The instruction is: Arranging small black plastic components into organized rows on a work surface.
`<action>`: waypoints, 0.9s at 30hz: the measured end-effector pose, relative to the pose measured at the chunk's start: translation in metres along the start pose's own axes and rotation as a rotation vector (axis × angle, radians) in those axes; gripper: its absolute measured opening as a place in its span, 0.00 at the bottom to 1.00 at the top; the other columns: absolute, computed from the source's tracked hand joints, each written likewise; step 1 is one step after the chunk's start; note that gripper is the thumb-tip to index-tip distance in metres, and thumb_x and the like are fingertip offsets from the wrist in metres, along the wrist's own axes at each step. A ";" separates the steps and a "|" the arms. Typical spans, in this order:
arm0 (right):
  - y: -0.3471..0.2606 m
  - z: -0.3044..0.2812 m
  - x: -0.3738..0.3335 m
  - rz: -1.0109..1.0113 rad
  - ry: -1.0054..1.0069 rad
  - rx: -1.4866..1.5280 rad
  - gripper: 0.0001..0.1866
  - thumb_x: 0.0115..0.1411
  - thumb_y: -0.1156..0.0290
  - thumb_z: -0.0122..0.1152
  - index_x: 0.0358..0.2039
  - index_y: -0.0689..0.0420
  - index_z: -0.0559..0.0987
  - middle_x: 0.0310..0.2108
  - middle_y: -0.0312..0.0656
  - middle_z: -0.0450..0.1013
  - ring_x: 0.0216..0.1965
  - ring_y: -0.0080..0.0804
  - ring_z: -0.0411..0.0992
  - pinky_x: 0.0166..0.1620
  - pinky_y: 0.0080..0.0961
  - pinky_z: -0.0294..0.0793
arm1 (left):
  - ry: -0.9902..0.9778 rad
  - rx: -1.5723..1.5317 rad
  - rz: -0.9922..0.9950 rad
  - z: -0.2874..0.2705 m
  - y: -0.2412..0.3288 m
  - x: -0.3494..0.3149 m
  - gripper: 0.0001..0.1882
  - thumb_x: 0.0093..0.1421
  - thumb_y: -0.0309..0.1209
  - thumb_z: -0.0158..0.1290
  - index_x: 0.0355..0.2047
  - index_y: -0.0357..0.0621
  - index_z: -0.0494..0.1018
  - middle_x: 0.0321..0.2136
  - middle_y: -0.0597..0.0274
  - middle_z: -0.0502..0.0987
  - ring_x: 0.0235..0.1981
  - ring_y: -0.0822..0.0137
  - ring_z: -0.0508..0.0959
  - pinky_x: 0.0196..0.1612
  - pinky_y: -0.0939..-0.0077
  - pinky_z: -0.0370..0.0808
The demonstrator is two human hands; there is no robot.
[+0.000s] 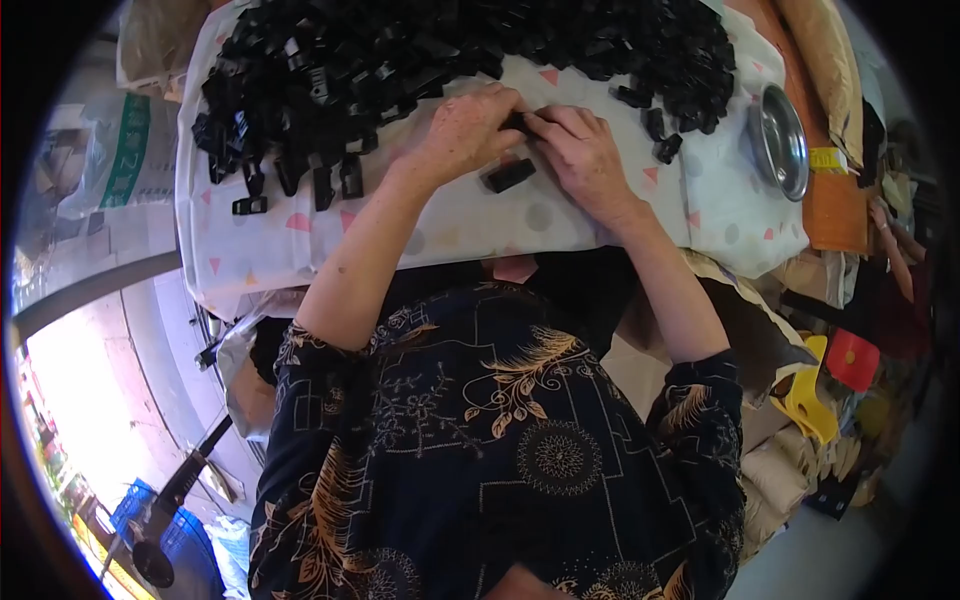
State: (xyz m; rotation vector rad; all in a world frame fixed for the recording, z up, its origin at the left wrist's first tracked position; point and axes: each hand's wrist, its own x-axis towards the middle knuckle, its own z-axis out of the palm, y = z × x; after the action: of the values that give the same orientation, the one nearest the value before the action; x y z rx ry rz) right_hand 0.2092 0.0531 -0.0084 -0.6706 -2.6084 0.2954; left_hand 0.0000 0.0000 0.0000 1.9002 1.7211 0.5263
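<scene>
My left hand (468, 128) and my right hand (582, 160) meet over the middle of the table, fingertips close together. Between them is a small black plastic part (519, 122), mostly covered by my fingers; both hands are closed on it. Just below my fingers a separate black block-shaped piece (510, 176) lies on the patterned tablecloth (450, 235). A large heap of similar black plastic pieces (400, 50) spreads along the far side of the table. A few loose ones (655, 125) lie at the heap's right edge.
A shiny metal bowl (780, 140) sits at the table's right edge. Beyond it are an orange-brown wooden surface (838, 210) and another person's arm (892, 250). Yellow (805, 395) and red (852, 360) items are at the lower right. A blue crate (165, 535) stands at the lower left.
</scene>
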 end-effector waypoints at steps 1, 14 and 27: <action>0.002 -0.001 0.001 -0.010 0.037 0.047 0.20 0.56 0.75 0.65 0.50 0.57 0.79 0.50 0.47 0.73 0.53 0.46 0.71 0.56 0.36 0.69 | 0.098 0.030 0.103 0.001 -0.004 -0.005 0.22 0.54 0.41 0.63 0.48 0.48 0.75 0.43 0.54 0.77 0.47 0.50 0.78 0.46 0.59 0.76; 0.084 -0.062 -0.005 0.123 -0.084 -0.647 0.14 0.61 0.71 0.61 0.47 0.55 0.77 0.41 0.38 0.70 0.44 0.37 0.69 0.44 0.36 0.72 | 0.703 0.264 -0.116 -0.028 -0.028 -0.143 0.11 0.53 0.34 0.63 0.35 0.46 0.77 0.34 0.61 0.73 0.39 0.57 0.76 0.40 0.63 0.75; 0.014 -0.027 -0.004 0.080 0.048 0.083 0.14 0.60 0.77 0.60 0.47 0.61 0.77 0.41 0.47 0.74 0.41 0.48 0.75 0.44 0.33 0.74 | 0.499 0.539 -0.131 -0.031 -0.010 -0.124 0.10 0.51 0.30 0.62 0.33 0.43 0.75 0.36 0.62 0.73 0.42 0.60 0.73 0.43 0.61 0.68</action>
State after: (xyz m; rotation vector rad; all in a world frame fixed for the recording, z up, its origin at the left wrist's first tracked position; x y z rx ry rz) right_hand 0.2303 0.0657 0.0100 -0.7447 -2.5130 0.4051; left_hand -0.0412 -0.1191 0.0251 2.1062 2.4963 0.5586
